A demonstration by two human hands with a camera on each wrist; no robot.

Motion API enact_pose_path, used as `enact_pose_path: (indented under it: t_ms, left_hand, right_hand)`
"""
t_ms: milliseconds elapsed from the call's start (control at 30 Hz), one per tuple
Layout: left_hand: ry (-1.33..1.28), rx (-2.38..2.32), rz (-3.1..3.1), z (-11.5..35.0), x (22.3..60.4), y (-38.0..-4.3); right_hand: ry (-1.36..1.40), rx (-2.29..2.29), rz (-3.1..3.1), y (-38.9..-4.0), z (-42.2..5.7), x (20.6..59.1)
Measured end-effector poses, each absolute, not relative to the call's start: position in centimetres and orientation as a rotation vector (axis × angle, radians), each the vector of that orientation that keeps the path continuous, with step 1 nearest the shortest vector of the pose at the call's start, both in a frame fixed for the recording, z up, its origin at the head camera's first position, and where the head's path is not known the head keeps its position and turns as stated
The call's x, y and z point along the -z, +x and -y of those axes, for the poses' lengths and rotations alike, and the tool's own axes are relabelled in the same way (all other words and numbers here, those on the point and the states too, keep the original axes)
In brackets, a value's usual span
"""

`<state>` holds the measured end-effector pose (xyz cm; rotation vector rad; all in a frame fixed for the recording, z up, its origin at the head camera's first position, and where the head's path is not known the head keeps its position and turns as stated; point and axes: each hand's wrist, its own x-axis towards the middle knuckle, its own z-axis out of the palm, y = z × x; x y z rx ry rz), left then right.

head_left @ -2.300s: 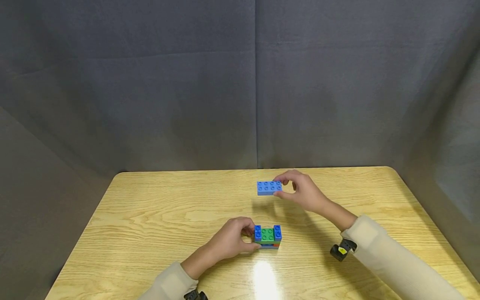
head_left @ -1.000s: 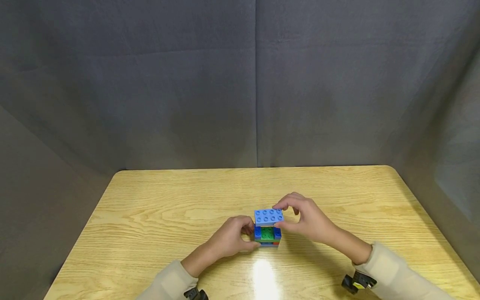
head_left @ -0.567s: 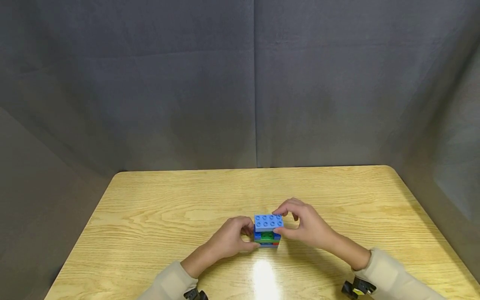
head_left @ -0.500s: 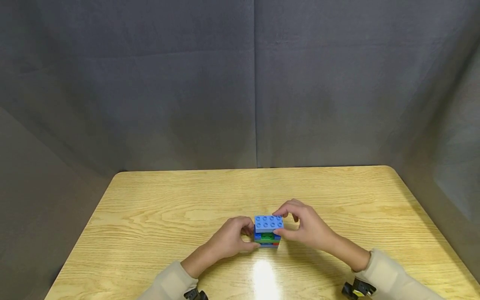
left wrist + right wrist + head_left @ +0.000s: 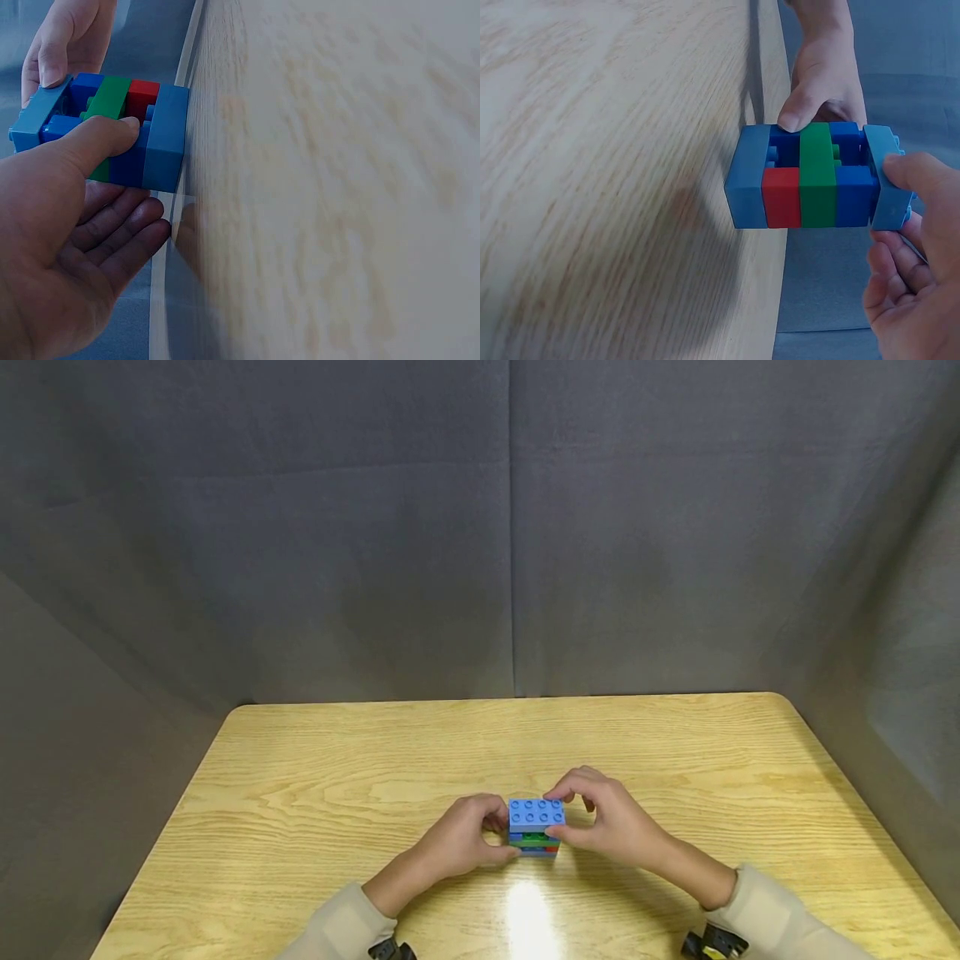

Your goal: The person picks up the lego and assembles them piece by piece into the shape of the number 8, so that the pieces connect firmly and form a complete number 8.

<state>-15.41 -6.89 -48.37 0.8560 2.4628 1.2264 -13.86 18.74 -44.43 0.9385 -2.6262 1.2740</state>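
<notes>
A small stack of toy building bricks stands on the table in front of me. Its bottom is a light blue brick [image 5: 747, 187], with a red brick [image 5: 782, 199] and a dark blue brick [image 5: 129, 163] on it. Above them runs a green brick [image 5: 817, 187], then dark blue bricks [image 5: 855, 196] at both ends. A light blue brick [image 5: 536, 815] with studs tops the stack; my right hand [image 5: 611, 820] pinches its right end between thumb and fingers. My left hand [image 5: 461, 839] grips the left side of the stack, thumb on the near face.
The wood-grain table [image 5: 337, 777] reaches back to a dark grey curtain [image 5: 375, 568] hanging behind and at both sides. A bright reflection lies on the tabletop just in front of the stack. Wrist-worn cameras sit below both cuffs.
My right hand has carried the light blue brick from behind the stack forward and down onto its top, covering most of the green brick. The left hand has stayed in place at the stack.
</notes>
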Motion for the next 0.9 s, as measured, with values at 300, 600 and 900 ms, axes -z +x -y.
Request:
enact_pose_path:
  t_ms: [300,600,900]
  left_hand:
    - [0.859,-1.228,-2.474,6.90,48.55,-15.41]
    - [0.850,-1.225,-2.475,6.82,48.63,-15.45]
    - [0.851,-1.230,-2.476,6.91,48.49,-15.34]
  right_hand:
    - [0.956,-1.244,2.624,-13.72,-18.63,44.66]
    - [0.957,-1.270,2.633,-13.59,-18.49,44.67]
    - [1.015,-1.238,2.609,-13.54,-18.23,44.38]
